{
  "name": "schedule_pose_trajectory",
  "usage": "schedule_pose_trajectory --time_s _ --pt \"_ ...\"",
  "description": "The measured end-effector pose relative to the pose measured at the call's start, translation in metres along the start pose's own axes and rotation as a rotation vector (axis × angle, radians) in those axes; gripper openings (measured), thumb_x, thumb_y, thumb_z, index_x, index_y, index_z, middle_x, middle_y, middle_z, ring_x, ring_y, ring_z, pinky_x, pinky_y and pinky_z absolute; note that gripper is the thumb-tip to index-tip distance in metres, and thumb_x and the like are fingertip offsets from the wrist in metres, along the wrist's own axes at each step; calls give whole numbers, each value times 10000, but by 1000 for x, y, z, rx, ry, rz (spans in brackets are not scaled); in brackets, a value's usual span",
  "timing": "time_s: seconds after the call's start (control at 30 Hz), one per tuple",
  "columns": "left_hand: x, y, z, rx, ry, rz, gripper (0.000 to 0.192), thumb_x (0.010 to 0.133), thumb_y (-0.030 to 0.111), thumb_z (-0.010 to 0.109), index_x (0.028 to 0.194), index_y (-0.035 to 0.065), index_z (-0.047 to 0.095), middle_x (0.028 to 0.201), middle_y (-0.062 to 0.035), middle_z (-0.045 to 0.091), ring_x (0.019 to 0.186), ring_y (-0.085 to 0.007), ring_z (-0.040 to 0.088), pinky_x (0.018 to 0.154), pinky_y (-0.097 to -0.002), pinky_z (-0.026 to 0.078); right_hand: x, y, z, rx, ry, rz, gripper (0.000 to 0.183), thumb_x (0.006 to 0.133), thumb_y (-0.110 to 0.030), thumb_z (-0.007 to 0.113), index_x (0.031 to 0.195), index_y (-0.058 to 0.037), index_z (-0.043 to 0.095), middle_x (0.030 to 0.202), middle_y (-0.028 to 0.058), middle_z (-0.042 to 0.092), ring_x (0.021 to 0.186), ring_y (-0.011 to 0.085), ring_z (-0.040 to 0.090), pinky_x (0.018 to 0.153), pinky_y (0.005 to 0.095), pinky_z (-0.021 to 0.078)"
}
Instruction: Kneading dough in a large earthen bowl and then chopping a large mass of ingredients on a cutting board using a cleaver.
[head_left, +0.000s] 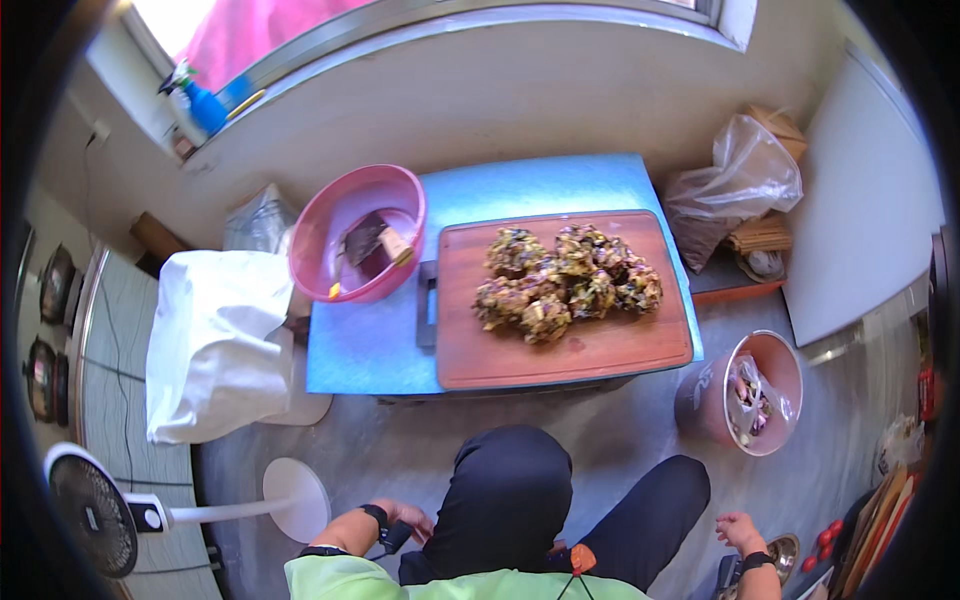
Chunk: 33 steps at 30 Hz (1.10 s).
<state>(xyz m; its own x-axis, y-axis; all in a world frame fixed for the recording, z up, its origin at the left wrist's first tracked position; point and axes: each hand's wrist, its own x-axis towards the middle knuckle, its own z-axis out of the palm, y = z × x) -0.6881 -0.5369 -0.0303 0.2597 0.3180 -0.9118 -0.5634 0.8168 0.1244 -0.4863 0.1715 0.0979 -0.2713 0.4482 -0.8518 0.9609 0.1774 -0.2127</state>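
Observation:
My left hand (406, 517) hangs low beside my left thigh, a band on its wrist and a small black device by the wrist; whether its fingers hold anything is unclear. My right hand (738, 529), out to the right of my right knee, has its fingers slightly curled and nothing visible in them. Before me, several lumpy clusters of chopped purple and yellowish food (546, 319) lie piled on a reddish-brown cutting board (487, 365) with a dark handle. To its left, a pink plastic basin (315, 259) holds a dark flat blade-like item (365, 236) and a light wooden piece.
The board lies on a low table with a blue cover (360, 360). On the floor stand a bin (701, 401) with a plastic bag inside, right, and a white fan (94, 517), left. A white cloth (217, 337) drapes something left of the table; bags (750, 172) are stacked behind right.

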Motion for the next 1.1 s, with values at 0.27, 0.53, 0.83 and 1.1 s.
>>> schedule_pose_trajectory --time_s 0.27,0.53,0.83,1.1 --pt "-96 21 -15 51 241 133 393 966 344 494 1338 235 558 1306 15 607 1245 -188 527 1004 -506 400 -66 -18 19 -19 106 -107 229 882 -129 598 1087 -37 646 875 63 682 719 159 651 590 315 517" --pt "-74 -22 22 6 200 133 392 971 377 517 1321 209 570 1274 19 618 1219 -181 543 962 -465 454 -99 43 90 83 -44 38 194 879 -122 606 1050 -46 658 896 48 685 795 192 684 656 366 553" --pt "-78 -39 30 -73 376 142 427 972 399 515 1363 228 518 1362 6 541 1281 -201 483 961 -502 424 -85 45 142 112 -269 57 240 887 -86 544 1112 -91 628 1034 17 670 895 203 670 744 378 545" --pt "-101 -65 54 -172 462 179 448 969 391 531 1390 244 490 1327 9 577 1248 -196 519 920 -474 461 34 15 204 215 -679 -224 388 900 -244 619 1264 -113 591 1160 39 657 1064 215 613 960 477 457"
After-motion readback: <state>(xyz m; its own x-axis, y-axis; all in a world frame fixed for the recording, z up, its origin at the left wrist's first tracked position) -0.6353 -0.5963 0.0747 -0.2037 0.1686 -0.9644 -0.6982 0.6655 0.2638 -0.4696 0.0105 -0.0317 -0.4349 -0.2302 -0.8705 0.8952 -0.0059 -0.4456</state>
